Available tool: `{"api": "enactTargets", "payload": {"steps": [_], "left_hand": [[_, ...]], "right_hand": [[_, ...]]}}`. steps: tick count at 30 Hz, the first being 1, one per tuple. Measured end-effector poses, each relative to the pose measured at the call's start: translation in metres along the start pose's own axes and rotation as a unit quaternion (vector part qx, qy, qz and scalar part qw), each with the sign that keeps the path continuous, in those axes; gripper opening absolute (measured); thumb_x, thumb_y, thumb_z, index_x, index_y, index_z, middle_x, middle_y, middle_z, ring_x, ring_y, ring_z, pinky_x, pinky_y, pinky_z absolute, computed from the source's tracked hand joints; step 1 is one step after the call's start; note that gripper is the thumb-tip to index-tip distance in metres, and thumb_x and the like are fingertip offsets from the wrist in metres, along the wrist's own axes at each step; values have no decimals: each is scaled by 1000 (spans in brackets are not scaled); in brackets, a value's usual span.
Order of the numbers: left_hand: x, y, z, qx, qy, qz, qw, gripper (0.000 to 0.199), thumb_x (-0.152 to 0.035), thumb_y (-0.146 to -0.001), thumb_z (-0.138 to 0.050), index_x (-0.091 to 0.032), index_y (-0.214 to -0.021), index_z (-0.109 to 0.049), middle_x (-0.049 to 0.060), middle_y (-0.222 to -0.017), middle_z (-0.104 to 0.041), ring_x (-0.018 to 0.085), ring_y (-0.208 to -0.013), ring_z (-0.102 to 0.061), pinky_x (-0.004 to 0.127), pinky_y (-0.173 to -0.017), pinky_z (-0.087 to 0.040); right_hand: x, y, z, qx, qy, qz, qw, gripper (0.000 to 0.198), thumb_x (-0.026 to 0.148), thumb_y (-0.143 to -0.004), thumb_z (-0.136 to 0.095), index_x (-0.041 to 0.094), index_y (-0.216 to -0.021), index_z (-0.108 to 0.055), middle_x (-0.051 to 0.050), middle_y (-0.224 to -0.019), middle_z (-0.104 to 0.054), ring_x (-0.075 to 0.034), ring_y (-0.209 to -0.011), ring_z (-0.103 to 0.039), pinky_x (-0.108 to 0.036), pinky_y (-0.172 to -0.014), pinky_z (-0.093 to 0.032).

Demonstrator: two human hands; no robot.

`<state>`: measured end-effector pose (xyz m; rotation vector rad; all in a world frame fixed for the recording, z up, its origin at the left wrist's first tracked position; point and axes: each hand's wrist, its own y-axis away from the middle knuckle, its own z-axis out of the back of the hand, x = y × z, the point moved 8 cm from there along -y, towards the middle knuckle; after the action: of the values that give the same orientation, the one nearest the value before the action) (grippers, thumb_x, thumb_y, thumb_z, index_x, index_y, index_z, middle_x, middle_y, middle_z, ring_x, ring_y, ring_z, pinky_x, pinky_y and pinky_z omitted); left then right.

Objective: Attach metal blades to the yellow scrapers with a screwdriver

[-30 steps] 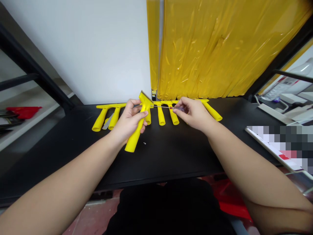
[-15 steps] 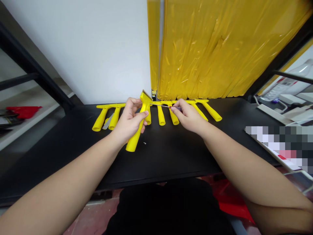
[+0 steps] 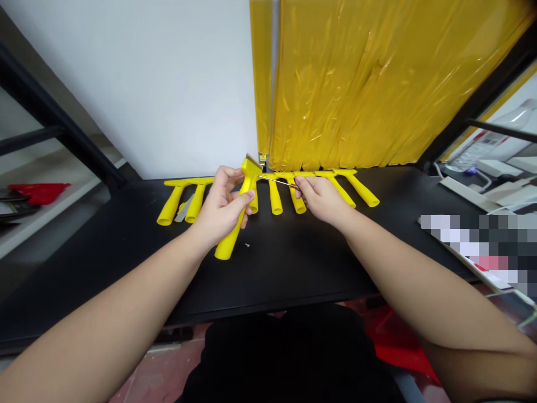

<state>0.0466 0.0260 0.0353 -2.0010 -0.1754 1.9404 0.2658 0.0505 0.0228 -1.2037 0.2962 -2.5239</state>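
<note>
Your left hand [image 3: 222,208] grips a yellow plastic T-shaped scraper [image 3: 229,240]; right hand [image 3: 324,197] pinches a slim metal-shafted screwdriver [image 3: 277,181] at its head. Screwing seemingly unfinished; small silvery screw-like piece [image 3: 247,244] loose.

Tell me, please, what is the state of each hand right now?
Left hand: closed around a yellow tool, held tilted.
Right hand: closed on a thin screwdriver, its shaft pointing toward the yellow tool's head.

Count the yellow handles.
8 yellow handles show: one in the left hand, two on the table left of that hand, five to its right. The left or right hand may hide more.
</note>
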Motion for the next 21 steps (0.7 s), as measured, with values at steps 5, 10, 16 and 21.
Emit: {"api": "enactTargets", "payload": {"steps": [5, 10, 16, 21], "left_hand": [[0, -1, 3, -6, -12, -10, 1000, 45, -25, -82, -79, -27, -109, -42, 7, -129, -58, 5, -52, -61, 16, -34, -45], [-1, -1, 1, 14, -9, -26, 1000, 45, -26, -83, -78, -27, -108, -41, 5, -127, -57, 5, -54, -62, 16, -34, -46], [-1, -2, 4, -7, 21, -7, 1000, 49, -17, -77, -81, -28, -106, -43, 1, -122, -58, 4, -54, -61, 17, -35, -46], [-2, -2, 4, 5, 22, -20, 1000, 48, -19, -78, -81, -28, -106, -43, 1, -123, -57, 5, -56, -61, 17, -35, -45]], "right_hand": [[9, 2, -2, 7, -50, 45, 998, 31, 52, -97, -64, 25, -109, -54, 1, -80, -59, -18, -66, -53, -32, -64, -42], [-2, -1, -2, -3, -38, -1, 999, 48, 61, -106, -40, 23, -83, -57, -2, -69, -55, -19, -64, -55, -33, -62, -42], [9, 2, -1, -1, -53, 60, 997, 32, 55, -98, -61, 26, -107, -53, 0, -83, -59, -18, -68, -54, -32, -65, -44], [2, -1, 1, -20, -35, 28, 999, 42, 59, -105, -46, 24, -84, -56, -1, -70, -54, -19, -65, -51, -33, -63, -39]]}}
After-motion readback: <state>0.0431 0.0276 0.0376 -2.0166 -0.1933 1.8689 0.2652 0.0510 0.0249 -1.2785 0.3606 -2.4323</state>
